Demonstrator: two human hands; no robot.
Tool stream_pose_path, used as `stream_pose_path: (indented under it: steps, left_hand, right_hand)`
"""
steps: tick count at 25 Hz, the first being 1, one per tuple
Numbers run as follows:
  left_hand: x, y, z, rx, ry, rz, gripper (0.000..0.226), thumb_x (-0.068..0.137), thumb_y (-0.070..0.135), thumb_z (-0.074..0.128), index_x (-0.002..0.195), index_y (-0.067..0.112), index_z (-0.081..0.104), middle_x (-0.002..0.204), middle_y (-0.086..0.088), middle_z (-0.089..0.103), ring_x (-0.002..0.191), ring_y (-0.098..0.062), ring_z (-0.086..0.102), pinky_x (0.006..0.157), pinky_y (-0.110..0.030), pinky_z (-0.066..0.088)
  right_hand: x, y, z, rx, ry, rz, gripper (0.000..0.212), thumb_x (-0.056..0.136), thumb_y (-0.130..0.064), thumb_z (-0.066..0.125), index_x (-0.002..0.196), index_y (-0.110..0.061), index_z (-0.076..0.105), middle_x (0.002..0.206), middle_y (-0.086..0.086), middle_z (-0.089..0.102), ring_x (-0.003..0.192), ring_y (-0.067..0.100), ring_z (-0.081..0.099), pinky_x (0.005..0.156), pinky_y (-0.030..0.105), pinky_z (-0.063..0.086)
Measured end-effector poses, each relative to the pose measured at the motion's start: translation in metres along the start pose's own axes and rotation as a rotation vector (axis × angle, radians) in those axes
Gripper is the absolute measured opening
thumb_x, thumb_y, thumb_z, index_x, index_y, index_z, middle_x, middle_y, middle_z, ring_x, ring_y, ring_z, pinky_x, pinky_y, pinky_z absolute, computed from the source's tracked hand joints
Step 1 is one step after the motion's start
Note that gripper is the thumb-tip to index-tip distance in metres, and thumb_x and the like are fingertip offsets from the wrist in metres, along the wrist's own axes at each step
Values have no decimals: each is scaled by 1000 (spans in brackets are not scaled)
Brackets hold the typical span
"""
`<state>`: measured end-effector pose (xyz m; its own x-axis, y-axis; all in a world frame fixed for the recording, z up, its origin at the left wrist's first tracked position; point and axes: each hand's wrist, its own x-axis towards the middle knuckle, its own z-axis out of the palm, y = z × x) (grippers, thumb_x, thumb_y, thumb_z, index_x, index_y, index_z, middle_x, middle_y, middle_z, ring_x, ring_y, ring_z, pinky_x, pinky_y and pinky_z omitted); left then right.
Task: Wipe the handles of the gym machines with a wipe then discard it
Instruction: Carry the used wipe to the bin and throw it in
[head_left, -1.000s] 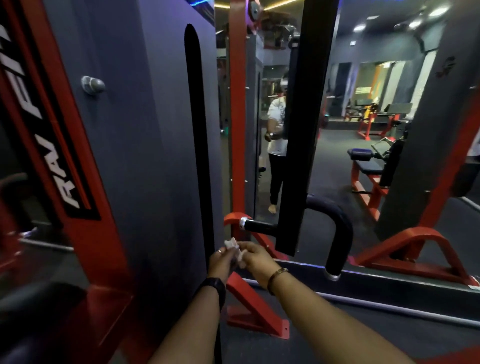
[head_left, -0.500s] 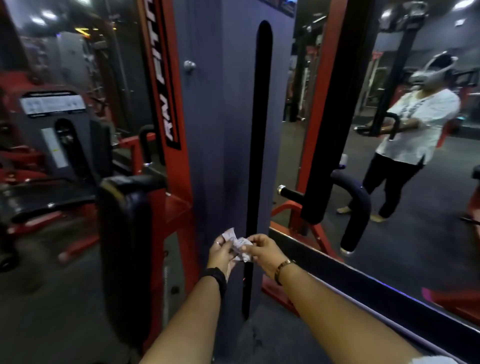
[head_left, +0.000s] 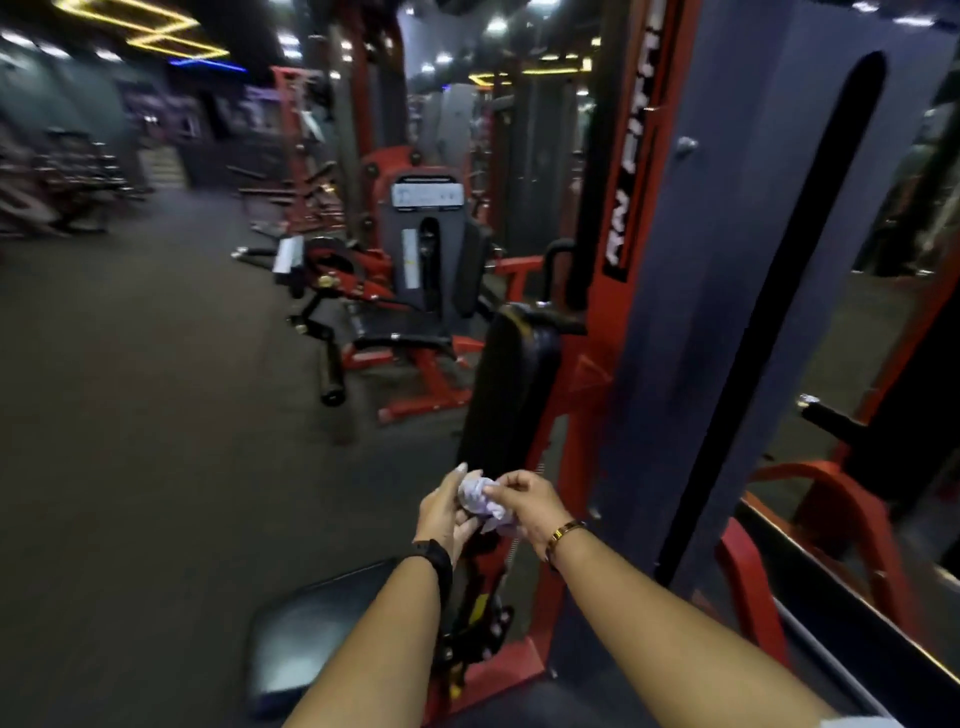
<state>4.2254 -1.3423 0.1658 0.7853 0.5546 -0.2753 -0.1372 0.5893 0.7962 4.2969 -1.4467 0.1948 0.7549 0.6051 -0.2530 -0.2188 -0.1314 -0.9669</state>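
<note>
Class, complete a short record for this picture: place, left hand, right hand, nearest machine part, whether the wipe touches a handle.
Place: gym with red and grey machines
Left hand: holds the crumpled wipe; black watch on wrist
Right hand: pinches the same wipe; gold bracelet on wrist
Nearest part: upright black pad beyond the hands
Wipe on handle: no, apart from the black handle
</note>
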Motion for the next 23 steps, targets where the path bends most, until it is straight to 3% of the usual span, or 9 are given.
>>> stream_pose_path:
  steps: [2,7,12,15,18,23]
  left_hand:
    - [-24,23,-42,0,35,87,23,87,22,67,104,6,68,93,-13,71,83,-25,69,71,-35,56]
    - [-93,81,-149,-76,271,263,21,95,5,53,115,5,60,92,-10,66,72,-15,66,58,-20,54]
    - [-182,132,-267,-180,439,387,22,96,3,49,117,2,57,90,-15,64,70,-18,65,61,-22,57]
    - [-238,154,-337,-216,544,457,23,97,2,47,118,2,57,95,-16,65,81,-22,65,67,-25,58]
    - [-289,172,-400,-185,621,498,26,97,0,45,120,4,58,105,-18,66,94,-26,65,75,-28,57]
    - [-360,199,-476,-252,744,585,29,98,2,44,125,6,54,117,-20,61,98,-27,64,73,-29,57]
  right_hand:
    - [-6,3,53,43,-87,-7,14,86,-12,66,79,-14,55,76,5,61,61,12,57,54,23,50]
    - [-41,11,191,198,-317,61,8,92,-2,54,86,-5,58,78,11,61,64,16,58,57,23,51]
    - [-104,30,332,199,-507,124,13,88,5,54,88,-7,59,72,5,64,59,11,60,56,20,48]
    - [-148,45,410,177,-634,150,18,86,11,51,92,-5,59,82,10,62,70,16,59,64,26,49]
    - [-188,62,477,163,-716,163,21,87,15,47,92,-2,58,86,12,62,74,18,61,61,23,51]
    - [-241,85,568,172,-814,222,20,89,14,46,95,0,58,90,14,62,78,20,62,61,21,54]
